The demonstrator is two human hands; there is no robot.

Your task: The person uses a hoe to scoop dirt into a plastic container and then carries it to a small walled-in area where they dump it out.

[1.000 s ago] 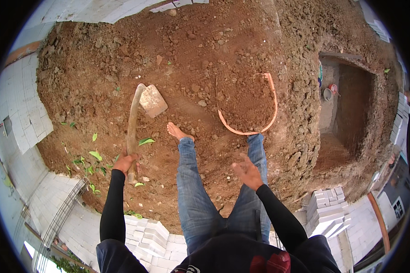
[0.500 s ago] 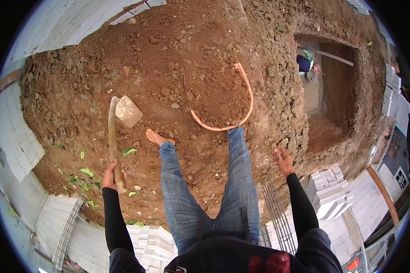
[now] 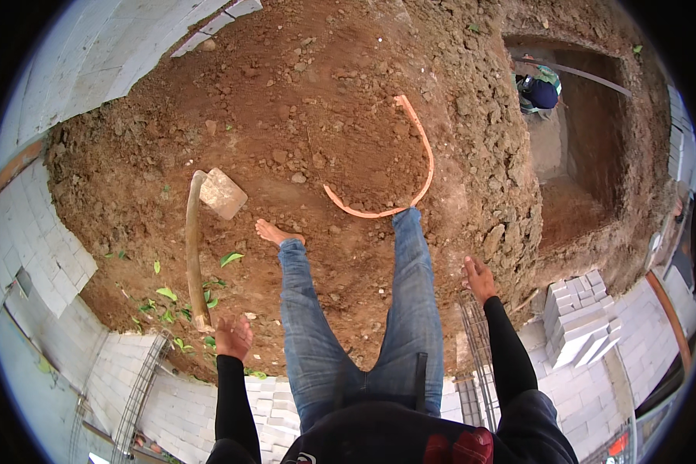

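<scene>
A hoe with a curved wooden handle (image 3: 194,255) lies on the brown soil to my left, its dirty metal blade (image 3: 223,193) at the far end. Just right of the handle's near end is my left hand (image 3: 233,337), empty, its fingers apart. My right hand (image 3: 479,280) hangs past my right leg over the soil, holding nothing, fingers loosely spread. A curved orange rim or strip (image 3: 427,158) arcs around a patch of loose soil ahead of my right leg; the foot there is hidden. My bare left foot (image 3: 277,232) rests on the ground.
At the far right is a deep rectangular pit (image 3: 572,213) with a person (image 3: 539,91) down in it. White blocks (image 3: 581,317) are stacked at the right. Wire rebar cages (image 3: 478,348) lie near both sides, and a white block wall (image 3: 108,62) borders the left.
My left hand has let go of the hoe handle and moved right, toward my body. The hoe now lies on the ground. The person in the pit has shifted and bent differently.
</scene>
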